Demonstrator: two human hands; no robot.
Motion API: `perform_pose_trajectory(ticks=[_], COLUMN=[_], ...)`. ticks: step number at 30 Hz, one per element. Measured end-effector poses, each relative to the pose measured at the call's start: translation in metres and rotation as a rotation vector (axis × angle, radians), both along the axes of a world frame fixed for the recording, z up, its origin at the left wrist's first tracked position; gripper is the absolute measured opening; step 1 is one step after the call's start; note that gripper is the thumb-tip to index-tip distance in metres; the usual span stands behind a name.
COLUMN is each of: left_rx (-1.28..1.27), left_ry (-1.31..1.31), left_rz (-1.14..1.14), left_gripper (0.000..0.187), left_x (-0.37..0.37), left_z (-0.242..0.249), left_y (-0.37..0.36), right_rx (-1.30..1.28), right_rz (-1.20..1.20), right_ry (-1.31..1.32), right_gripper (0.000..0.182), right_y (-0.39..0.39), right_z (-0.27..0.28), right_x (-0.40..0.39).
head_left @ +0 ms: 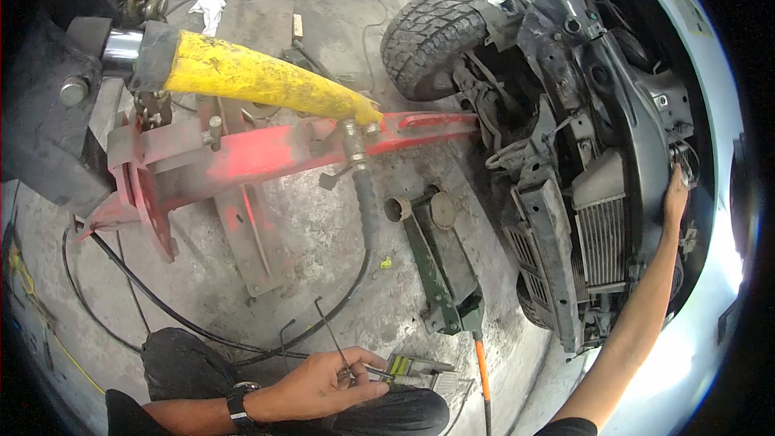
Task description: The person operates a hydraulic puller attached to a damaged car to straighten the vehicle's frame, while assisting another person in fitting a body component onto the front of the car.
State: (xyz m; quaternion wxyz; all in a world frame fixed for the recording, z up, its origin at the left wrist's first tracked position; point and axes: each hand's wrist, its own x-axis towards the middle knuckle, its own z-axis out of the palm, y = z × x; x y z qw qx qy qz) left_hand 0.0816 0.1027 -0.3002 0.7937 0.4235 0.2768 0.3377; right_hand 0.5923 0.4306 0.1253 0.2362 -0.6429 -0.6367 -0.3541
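Left hand (335, 383) near six o'clock, partly closed, thumb and fingers pinching thin bent rod (332, 329), its upper end pointing toward eleven. Right hand (675, 194) at three o'clock, against vehicle front (643, 145); finger opening and hold hard to tell, probably touching metal part. Green jack (428, 274) on floor (311, 214) near five; tire (436, 36) at one; yellow sleeve (250, 70) at ten.

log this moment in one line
Left hand: holds thin bent rod; right hand: at exposed vehicle front; green metal tool: on floor
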Motion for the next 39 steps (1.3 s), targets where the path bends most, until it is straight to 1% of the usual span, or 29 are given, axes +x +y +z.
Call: perform_pose_trajectory(ticks=[2,4,6,7,8,9,10,11,12,13,17,18,21,22,23,25,27,28,31,34,37,39], left_rx=[-0.016,-0.039,-0.041,-0.036,-0.063,-0.090,-0.116,-0.130,-0.144,-0.159,-0.140,-0.127,-0.123,-0.123,-0.077,0.028,-0.116,-0.193,-0.231,-0.213,-0.205,-0.199], left_ry=[-0.011,-0.019,-0.040,-0.049,-0.049,-0.045,-0.037,-0.027,-0.018,-0.011,-0.023,-0.026,-0.030,-0.028,0.021,0.118,-0.024,-0.096,-0.156,-0.113,-0.119,-0.118], left_rz=[-0.005,-0.023,-0.006,-0.004,-0.031,-0.057,-0.079,-0.069,-0.056,-0.041,-0.038,-0.028,-0.019,-0.027,-0.023,-0.034,-0.001,0.023,0.063,0.077,0.080,0.079], left_gripper=[0.036,0.034,0.035,0.035,0.035,0.035,0.035,0.036,0.036,0.036,0.038,0.038,0.038,0.038,0.037,0.035,0.034,0.034,0.034,0.033,0.031,0.030], left_x=[0.000,-0.002,0.002,0.003,0.002,-0.001,-0.005,-0.005,-0.004,-0.004,-0.008,-0.007,-0.007,-0.006,-0.007,-0.008,-0.005,-0.004,-0.001,-0.002,-0.001,-0.002], left_z=[0.002,0.005,-0.002,-0.004,0.001,0.007,0.013,0.017,0.021,0.025,0.030,0.029,0.028,0.028,0.032,0.041,0.040,0.038,0.031,0.035,0.029,0.032], left_y=[0.000,0.002,-0.002,-0.002,0.000,0.002,0.003,0.004,0.003,0.003,0.002,0.001,0.000,0.000,0.001,0.004,0.000,-0.004,-0.009,-0.009,-0.011,-0.011], right_rx=[-0.018,0.007,0.052,0.095,0.031,0.032,0.085,0.065,0.022,0.052,0.043,0.050,0.061,0.047,0.037,0.042,-0.012,0.000,0.033,0.036,0.090,0.097], right_rz=[-0.039,-0.022,-0.034,-0.001,-0.089,-0.134,-0.066,-0.132,-0.219,-0.231,-0.193,-0.225,-0.157,-0.196,-0.177,-0.300,-0.266,-0.268,-0.326,-0.331,-0.211,-0.226], right_ry=[-0.001,0.035,0.061,0.026,0.045,0.040,0.018,0.089,0.096,0.081,0.100,0.128,0.117,0.111,0.080,0.111,0.077,0.092,0.167,0.213,0.218,0.210], right_gripper=[0.055,0.054,0.053,0.053,0.053,0.055,0.058,0.062,0.065,0.068,0.068,0.068,0.070,0.069,0.067,0.066,0.066,0.066,0.064,0.064,0.069,0.068], right_y=[0.000,-0.007,-0.005,-0.005,-0.010,-0.009,-0.009,-0.020,-0.018,-0.023,-0.027,-0.028,-0.027,-0.031,-0.035,-0.031,-0.037,-0.035,-0.042,-0.047,-0.051,-0.048], right_z=[0.003,-0.008,-0.009,-0.013,-0.011,-0.012,-0.016,-0.022,-0.020,-0.025,-0.028,-0.029,-0.031,-0.031,-0.033,-0.030,-0.030,-0.030,-0.033,-0.035,-0.039,-0.038], right_x=[0.001,-0.017,-0.020,-0.017,-0.027,-0.027,-0.027,-0.052,-0.050,-0.061,-0.068,-0.070,-0.071,-0.079,-0.084,-0.082,-0.085,-0.084,-0.101,-0.111,-0.113,-0.111])
